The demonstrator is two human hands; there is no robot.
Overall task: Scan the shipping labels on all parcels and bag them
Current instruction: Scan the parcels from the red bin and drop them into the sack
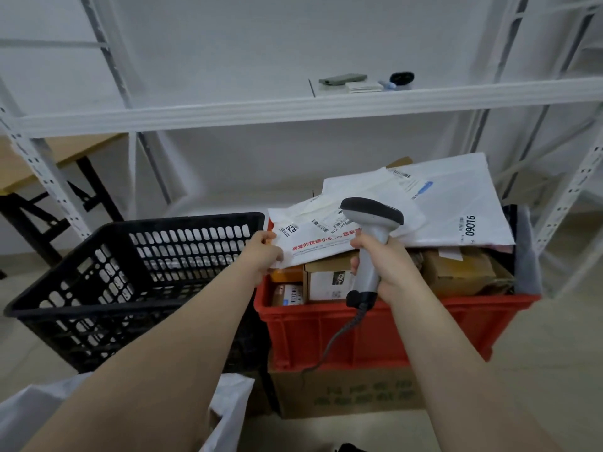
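Observation:
My left hand [265, 256] pinches the left edge of a white mailer parcel [313, 236] with red print and a barcode label, held above the red crate [375, 331]. My right hand [385, 262] grips the handle of a grey barcode scanner [370, 223], whose dark head points at that parcel's label. The crate holds several more parcels: white mailers [456, 203] on top and cardboard boxes [329, 282] beneath. A white bag [228, 406] lies open at the bottom, partly hidden by my left arm.
An empty black slotted basket [137, 275] stands left of the red crate. The crate rests on a cardboard box [346, 393]. White metal shelving [293, 109] rises behind, with small items on its shelf. A wooden table [49, 158] stands at far left.

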